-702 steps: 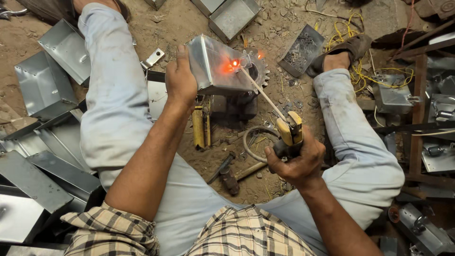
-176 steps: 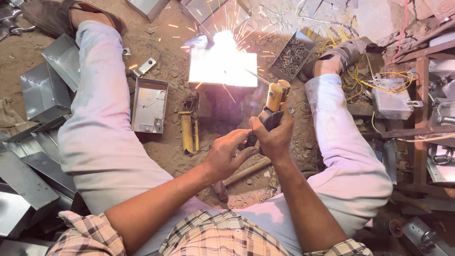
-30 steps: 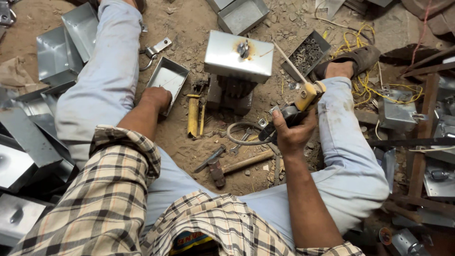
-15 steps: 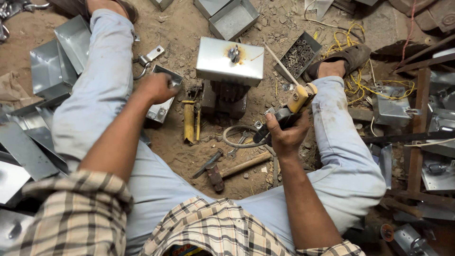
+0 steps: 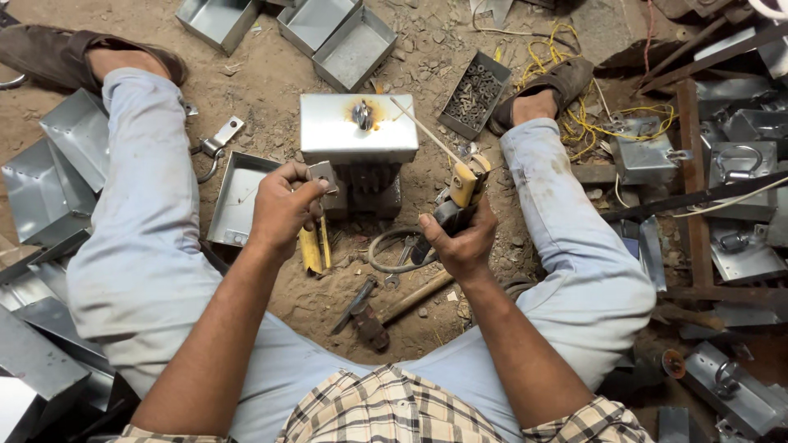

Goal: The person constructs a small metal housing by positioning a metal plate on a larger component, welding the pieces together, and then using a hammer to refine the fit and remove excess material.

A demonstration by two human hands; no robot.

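my left hand (image 5: 283, 209) pinching small metal plate (image 5: 322, 175), my right hand (image 5: 461, 239) clenched on electrode holder (image 5: 456, 195), rod (image 5: 425, 134) tip touching metal box (image 5: 358, 128)

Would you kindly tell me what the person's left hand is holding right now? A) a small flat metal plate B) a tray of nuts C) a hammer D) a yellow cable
A: the left hand pinches a small flat metal plate just below the welded metal box, while the hammer lies untouched on the ground.
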